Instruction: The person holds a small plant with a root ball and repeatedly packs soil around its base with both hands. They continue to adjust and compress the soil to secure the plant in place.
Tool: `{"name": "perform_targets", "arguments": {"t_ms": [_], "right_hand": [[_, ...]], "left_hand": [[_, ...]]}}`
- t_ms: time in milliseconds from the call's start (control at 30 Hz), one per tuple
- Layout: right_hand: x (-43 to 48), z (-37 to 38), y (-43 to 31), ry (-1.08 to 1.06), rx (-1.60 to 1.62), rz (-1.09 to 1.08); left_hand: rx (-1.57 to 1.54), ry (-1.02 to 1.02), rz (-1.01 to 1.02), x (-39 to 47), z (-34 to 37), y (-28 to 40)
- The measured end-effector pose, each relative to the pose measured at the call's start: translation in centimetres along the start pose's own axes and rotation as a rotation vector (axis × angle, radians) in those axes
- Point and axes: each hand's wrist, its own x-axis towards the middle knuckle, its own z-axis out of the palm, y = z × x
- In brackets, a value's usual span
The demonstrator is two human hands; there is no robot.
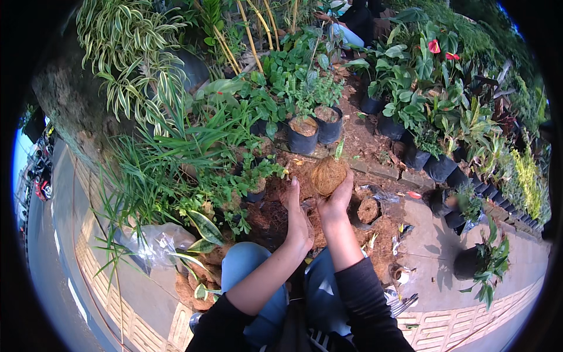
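Observation:
My right hand (336, 204) holds a round coconut-fibre ball (327, 177) from below and the right side. A small green leaf (339, 148) sticks up from the top of the ball. My left hand (300, 222) is raised to the left of the ball, palm turned inward and fingers extended, apart from it and holding nothing. Below both hands, loose brown coconut fibre (380, 240) covers the ground. Beside my right wrist stands a dark plant bag filled with brown fibre (368, 210). At my left knee lie several fibre balls (189, 290) with variegated snake plant leaves (206, 229).
Two black plant bags (303, 143) stand ahead, and leafy plants (189, 145) crowd the left. A clear plastic bag (156, 242) lies left. Rightward are a potted plant (468, 264), a concrete kerb (415, 179) and rows of anthuriums (424, 61). Another person (352, 28) sits farther back.

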Motion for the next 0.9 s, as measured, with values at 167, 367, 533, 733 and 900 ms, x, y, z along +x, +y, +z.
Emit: {"name": "perform_targets", "arguments": {"t_ms": [167,367,533,733,900], "right_hand": [[0.0,-0.1,0.3,-0.026,0.009,-0.151],[-1.3,0.3,2.4,-0.217,-0.166,-0.259],[-2.7,0.7,3.2,-0.116,-0.323,-0.21],[-2.5,0.6,3.5,-0.337,-0.114,0.007],[-2.7,0.6,3.5,-0.388,-0.144,0.044]], "left_hand": [[-0.061,-0.352,-0.051,-0.4,0.3,0.9],[0.277,-0.317,0.417,0.5,1.2,1.4],[0.385,-0.279,0.716,1.3,1.0,2.3],[0.526,-0.263,1.006,2.1,0.6,3.1],[0.55,-0.261,1.059,3.0,-0.1,3.5]]}}
